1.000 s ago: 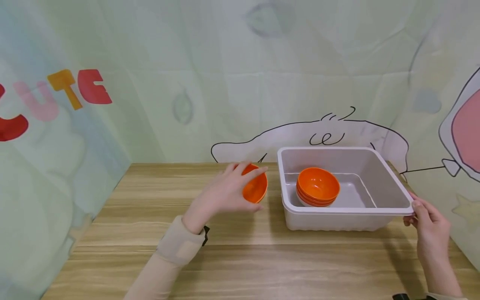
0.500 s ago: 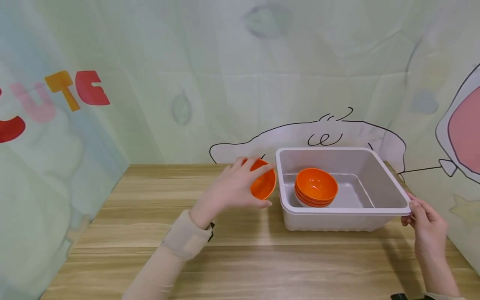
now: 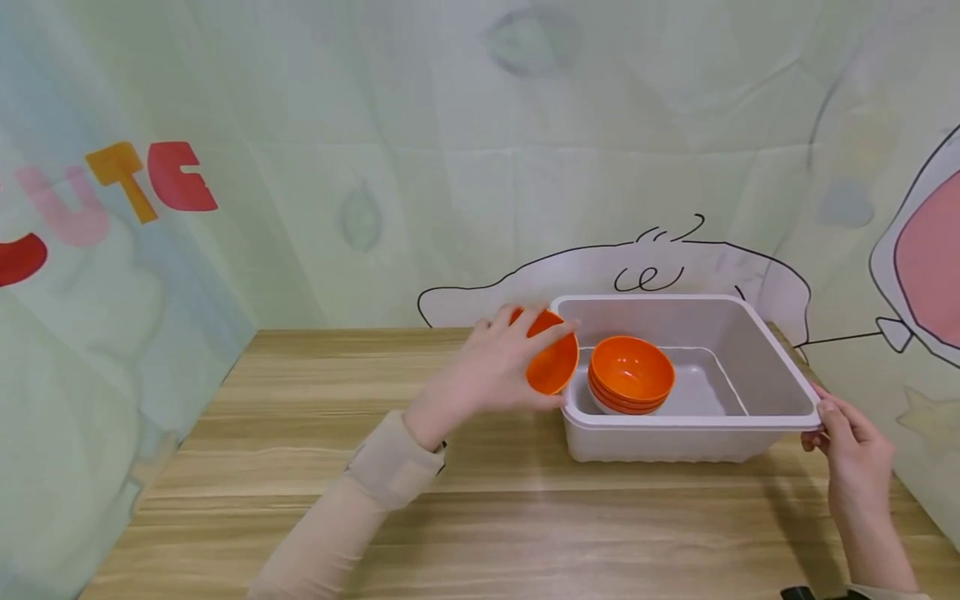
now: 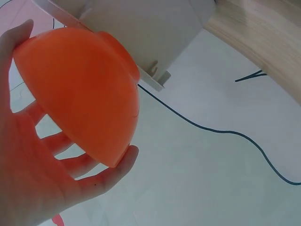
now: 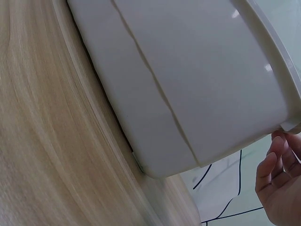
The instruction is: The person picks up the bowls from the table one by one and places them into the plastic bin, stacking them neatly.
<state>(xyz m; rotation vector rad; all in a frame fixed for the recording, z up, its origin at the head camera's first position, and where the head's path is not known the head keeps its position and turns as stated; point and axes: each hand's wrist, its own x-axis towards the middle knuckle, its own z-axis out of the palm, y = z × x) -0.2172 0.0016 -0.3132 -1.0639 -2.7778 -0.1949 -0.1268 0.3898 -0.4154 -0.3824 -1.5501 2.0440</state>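
Note:
An orange bowl (image 3: 553, 362) is gripped by its rim in my left hand (image 3: 498, 367), tilted, just at the left wall of a grey plastic bin (image 3: 675, 442). In the left wrist view the round outside of this bowl (image 4: 84, 89) shows, with thumb and fingers spread across its rim. Inside the bin, toward its left side, stands a stack of several orange bowls (image 3: 632, 371). My right hand (image 3: 858, 454) pinches the bin's rim at the front right corner. The right wrist view shows curled fingers (image 5: 277, 165) under that rim.
The bin stands on a wood-grain table (image 3: 420, 533), near its back edge. Behind it hangs a printed cloth backdrop (image 3: 450, 167) with letters and line drawings. Bare tabletop lies left of the bin and in front of it.
My left hand has carried the orange bowl rightward and slightly up, from over the table to the bin's left rim. The right hand keeps its hold on the corner.

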